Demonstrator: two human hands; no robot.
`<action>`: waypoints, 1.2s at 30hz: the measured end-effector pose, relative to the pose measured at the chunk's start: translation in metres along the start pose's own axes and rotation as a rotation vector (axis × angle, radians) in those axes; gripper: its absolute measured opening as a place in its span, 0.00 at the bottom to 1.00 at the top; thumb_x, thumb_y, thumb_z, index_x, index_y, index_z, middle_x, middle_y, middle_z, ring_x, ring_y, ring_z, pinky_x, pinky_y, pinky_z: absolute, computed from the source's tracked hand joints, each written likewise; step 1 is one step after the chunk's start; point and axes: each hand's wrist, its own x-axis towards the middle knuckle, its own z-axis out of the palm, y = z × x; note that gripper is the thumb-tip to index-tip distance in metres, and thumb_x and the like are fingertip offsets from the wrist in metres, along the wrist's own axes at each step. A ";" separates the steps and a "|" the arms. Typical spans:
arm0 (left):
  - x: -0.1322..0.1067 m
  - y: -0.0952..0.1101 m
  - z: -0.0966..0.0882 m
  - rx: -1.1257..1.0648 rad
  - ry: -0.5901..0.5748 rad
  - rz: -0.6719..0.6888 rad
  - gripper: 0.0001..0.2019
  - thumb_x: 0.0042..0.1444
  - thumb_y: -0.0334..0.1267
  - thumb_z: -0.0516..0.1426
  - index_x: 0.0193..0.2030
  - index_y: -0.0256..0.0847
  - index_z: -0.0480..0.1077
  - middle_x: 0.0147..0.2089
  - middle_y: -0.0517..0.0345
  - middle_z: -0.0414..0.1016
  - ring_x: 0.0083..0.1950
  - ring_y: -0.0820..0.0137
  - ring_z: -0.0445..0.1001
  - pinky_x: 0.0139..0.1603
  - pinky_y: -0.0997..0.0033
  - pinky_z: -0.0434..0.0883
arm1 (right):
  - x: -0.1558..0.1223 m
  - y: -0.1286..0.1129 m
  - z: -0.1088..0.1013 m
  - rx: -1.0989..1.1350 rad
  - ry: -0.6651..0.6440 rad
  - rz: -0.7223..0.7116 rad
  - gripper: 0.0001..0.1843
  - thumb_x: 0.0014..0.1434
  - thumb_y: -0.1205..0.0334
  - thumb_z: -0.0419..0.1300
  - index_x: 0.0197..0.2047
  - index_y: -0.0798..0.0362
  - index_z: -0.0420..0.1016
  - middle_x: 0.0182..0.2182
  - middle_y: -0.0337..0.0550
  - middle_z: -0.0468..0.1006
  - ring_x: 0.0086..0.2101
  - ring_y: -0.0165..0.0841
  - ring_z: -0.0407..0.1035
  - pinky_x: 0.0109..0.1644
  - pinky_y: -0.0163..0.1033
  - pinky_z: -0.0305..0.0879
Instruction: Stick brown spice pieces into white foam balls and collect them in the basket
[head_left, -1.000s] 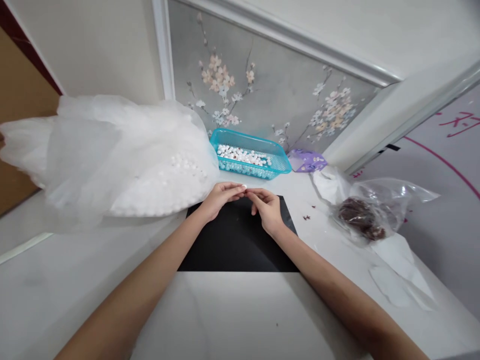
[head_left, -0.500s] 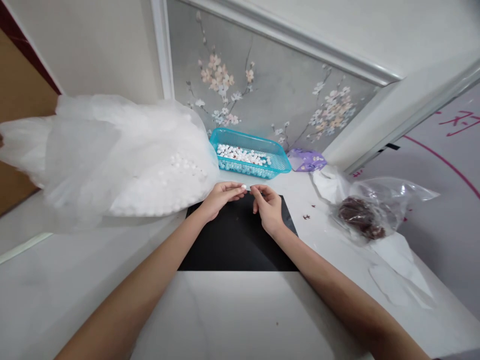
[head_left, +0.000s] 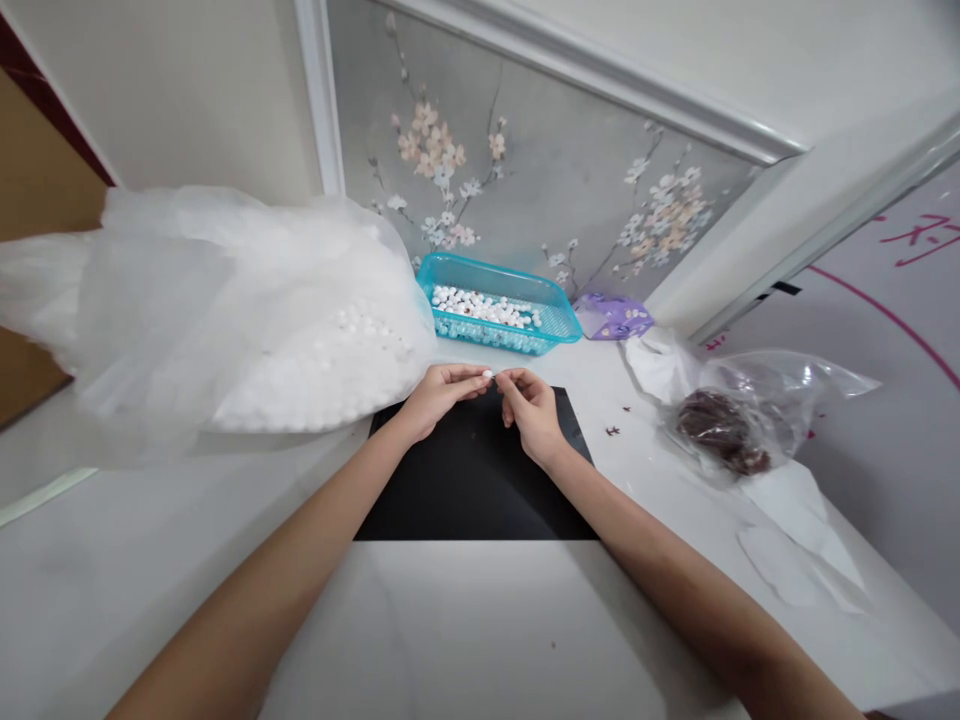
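Note:
Between the thumb and fingers of my left hand (head_left: 448,393) is a small white ball (head_left: 488,374). My right hand (head_left: 531,408) is pinched closed just to the right of it, fingertips almost touching the ball; a tiny dark piece seems to show there, too small to name. Both hands are over the far part of a black mat (head_left: 472,480). Beyond them stands a turquoise plastic basket (head_left: 499,268) holding many similar white balls, with small brown bits among them.
A large translucent bag (head_left: 315,330) of white balls bulges at the left. On the right lie a clear bag of dark brown pieces (head_left: 712,425), a purple packet (head_left: 615,316), white paper (head_left: 802,520) and a few loose brown bits (head_left: 613,431). A flowered wall panel (head_left: 525,150) rises behind.
My right hand has come slightly left, so its fingertips are closer to the white ball. My left hand keeps its pinch on the ball.

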 end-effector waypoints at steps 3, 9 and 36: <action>0.000 0.000 0.000 0.008 -0.005 0.001 0.18 0.40 0.44 0.66 0.38 0.38 0.77 0.38 0.53 0.80 0.44 0.66 0.74 0.51 0.64 0.66 | 0.000 -0.001 0.000 0.006 -0.006 0.007 0.14 0.52 0.52 0.61 0.30 0.54 0.68 0.22 0.30 0.65 0.12 0.16 0.53 0.13 0.28 0.50; -0.001 0.002 0.000 0.011 -0.017 0.012 0.17 0.39 0.44 0.66 0.37 0.39 0.77 0.38 0.53 0.80 0.44 0.66 0.74 0.51 0.64 0.66 | 0.001 -0.005 0.000 0.044 -0.023 0.050 0.14 0.50 0.52 0.62 0.29 0.54 0.68 0.21 0.29 0.64 0.12 0.17 0.52 0.13 0.28 0.49; 0.000 0.001 -0.004 0.011 -0.075 -0.008 0.15 0.40 0.43 0.66 0.36 0.40 0.78 0.36 0.53 0.79 0.41 0.70 0.73 0.47 0.67 0.67 | 0.003 -0.011 -0.004 0.128 -0.134 0.162 0.16 0.46 0.52 0.65 0.27 0.54 0.66 0.14 0.26 0.59 0.12 0.18 0.48 0.12 0.26 0.48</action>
